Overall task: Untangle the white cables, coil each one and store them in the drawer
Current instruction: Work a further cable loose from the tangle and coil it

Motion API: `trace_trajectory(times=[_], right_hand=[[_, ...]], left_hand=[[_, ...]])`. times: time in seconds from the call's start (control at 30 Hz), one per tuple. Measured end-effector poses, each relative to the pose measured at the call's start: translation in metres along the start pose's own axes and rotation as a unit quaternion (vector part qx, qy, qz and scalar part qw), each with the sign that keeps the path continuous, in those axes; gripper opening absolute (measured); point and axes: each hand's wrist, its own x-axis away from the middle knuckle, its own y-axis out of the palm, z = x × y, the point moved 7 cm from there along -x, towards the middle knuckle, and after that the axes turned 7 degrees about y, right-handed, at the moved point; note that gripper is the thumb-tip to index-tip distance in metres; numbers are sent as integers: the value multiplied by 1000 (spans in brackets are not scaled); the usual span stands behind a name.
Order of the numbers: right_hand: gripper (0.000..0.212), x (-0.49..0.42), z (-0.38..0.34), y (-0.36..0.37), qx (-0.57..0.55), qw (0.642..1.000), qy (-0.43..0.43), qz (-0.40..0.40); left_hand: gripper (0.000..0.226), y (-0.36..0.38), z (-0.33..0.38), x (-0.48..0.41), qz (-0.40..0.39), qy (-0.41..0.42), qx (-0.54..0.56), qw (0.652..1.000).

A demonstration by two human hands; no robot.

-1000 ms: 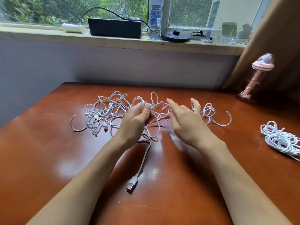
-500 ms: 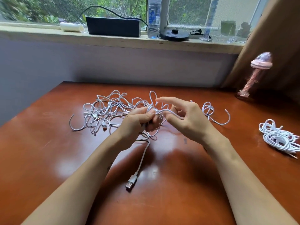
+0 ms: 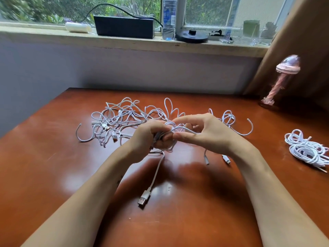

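A black box [image 3: 123, 26] sits on the windowsill [image 3: 53, 35], a white roll [image 3: 78, 27] just left of it, a clear bottle [image 3: 169, 18] just right. Far right of the box, a pink lamp [image 3: 283, 77] (jellyfish-shaped) stands on the brown table [image 3: 44, 166].

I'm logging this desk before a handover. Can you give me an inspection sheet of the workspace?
Surface: glossy wooden table.
Job's things: tangle mid-table; coiled bundle at right; drawer not seen.
Clutter: pink ornament at far right.
Hands: left hand grips held cable; right hand holds a strand of it.
Cables: held cable ends in USB plug.
Surroundings: sill with black box and bottle; curtain.
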Motion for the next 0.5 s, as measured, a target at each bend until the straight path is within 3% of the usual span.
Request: trace_trajectory(times=[0.1,0.23,0.5], right_hand=[[23,1,-7,-3,12,999,-20,22],[29,-1,-4,-5,25,998,-39,38],[24,-8,6,-10,48,996,-35,65]], left_hand=[[31,-1,-1,-2,-18,12,-46,999],[32,-6,-2,-4,0,14,-108,994],[38,1,1,-7,30,47,-84,995]])
